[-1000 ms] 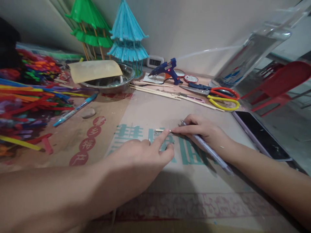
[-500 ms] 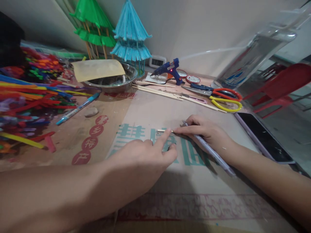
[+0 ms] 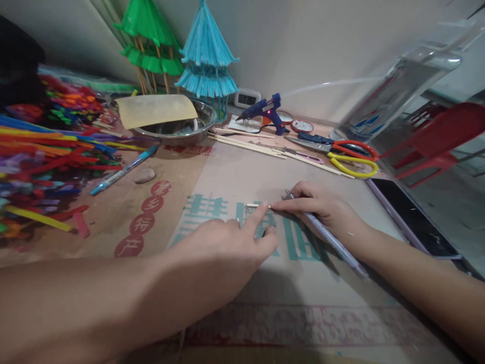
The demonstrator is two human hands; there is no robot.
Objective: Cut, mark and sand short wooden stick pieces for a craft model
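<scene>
A short pale wooden stick (image 3: 257, 206) lies on the printed cardboard, along a small clear strip with marks like a ruler's. My left hand (image 3: 231, 253) pins both down under its stretched index finger, the other fingers curled in. Closed around a lavender pen (image 3: 333, 240), my right hand (image 3: 322, 205) rests just to the right, its fingertip touching the stick's right end. The pen slants across the palm with its tip pointing away from me; the thumb is mostly hidden.
Colourful pipe cleaners (image 3: 45, 167) crowd the left. Behind are a metal bowl (image 3: 206, 119), a glue gun (image 3: 265, 111), long wooden sticks (image 3: 250, 146), and green (image 3: 151, 30) and blue (image 3: 206, 45) pagoda-like models. Scissors (image 3: 352, 167) and a phone (image 3: 413, 217) lie to the right.
The view has shifted very slightly. Both hands, the pen and the short stick keep the same places relative to one another.
</scene>
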